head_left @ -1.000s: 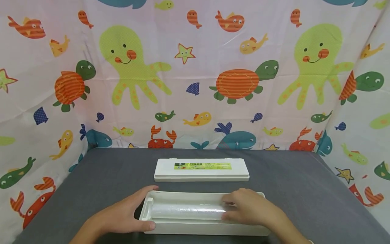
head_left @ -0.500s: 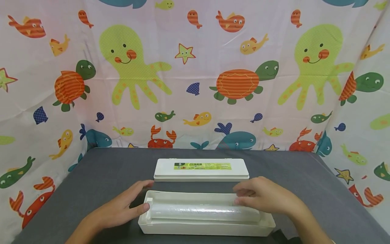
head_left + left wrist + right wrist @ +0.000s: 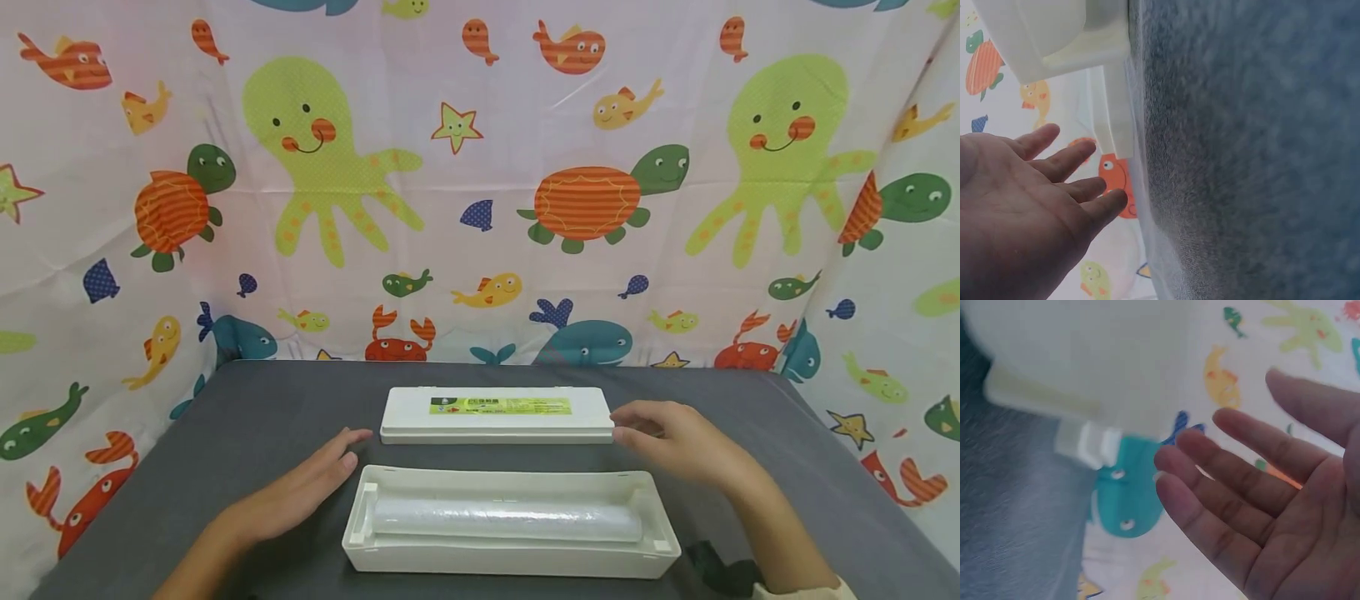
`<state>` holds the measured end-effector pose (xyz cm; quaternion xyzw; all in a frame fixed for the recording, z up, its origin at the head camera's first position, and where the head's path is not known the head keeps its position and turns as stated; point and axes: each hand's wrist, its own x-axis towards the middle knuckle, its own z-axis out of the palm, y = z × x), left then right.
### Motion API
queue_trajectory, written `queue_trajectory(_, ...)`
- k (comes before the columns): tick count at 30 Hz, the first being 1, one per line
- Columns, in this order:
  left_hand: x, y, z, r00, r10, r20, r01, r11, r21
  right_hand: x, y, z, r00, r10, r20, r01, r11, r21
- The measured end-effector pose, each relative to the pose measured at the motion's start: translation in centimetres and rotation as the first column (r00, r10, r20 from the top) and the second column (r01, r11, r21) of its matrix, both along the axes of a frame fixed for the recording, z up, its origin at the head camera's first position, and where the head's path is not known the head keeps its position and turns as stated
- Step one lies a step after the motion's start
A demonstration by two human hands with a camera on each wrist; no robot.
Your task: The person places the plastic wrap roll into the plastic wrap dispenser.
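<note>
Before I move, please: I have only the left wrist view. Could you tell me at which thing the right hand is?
Observer: In the head view, the right hand is at the right end of the long white cover; whether it touches, I cannot tell.
Operator: Thank you. And the white tray, of which I see just one end, does it contain something?
Observer: Yes, a long film roll lies lengthwise inside it.
Operator: Good. What is on the top of the cover?
Observer: A mostly yellow-green label.
</note>
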<state>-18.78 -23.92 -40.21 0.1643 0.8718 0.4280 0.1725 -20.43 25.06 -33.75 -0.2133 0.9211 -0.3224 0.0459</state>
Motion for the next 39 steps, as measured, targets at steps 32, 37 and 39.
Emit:
queue_trajectory(32, -1.5, 1.1, -0.1, 0.993, 0.031, 0.118, -0.043, 0.994, 0.103, -3.5, 1.6, -5.4, 0.936, -0.005, 0.353, 0.085, 0.974, -0.21)
queue_trajectory(37, -1.5, 1.2, -0.3, 0.992, 0.021, 0.127, -0.036, 0.993, 0.111, -3.5, 1.5, -5.6, 0.931, -0.019, 0.365, 0.104, 0.971, -0.214)
queue_trajectory(39, -1.5, 1.3, -0.4, 0.992, 0.016, 0.126, -0.031, 0.993, 0.113, -3.5, 1.5, -5.7, 0.93, -0.022, 0.366, 0.108, 0.971, -0.214)
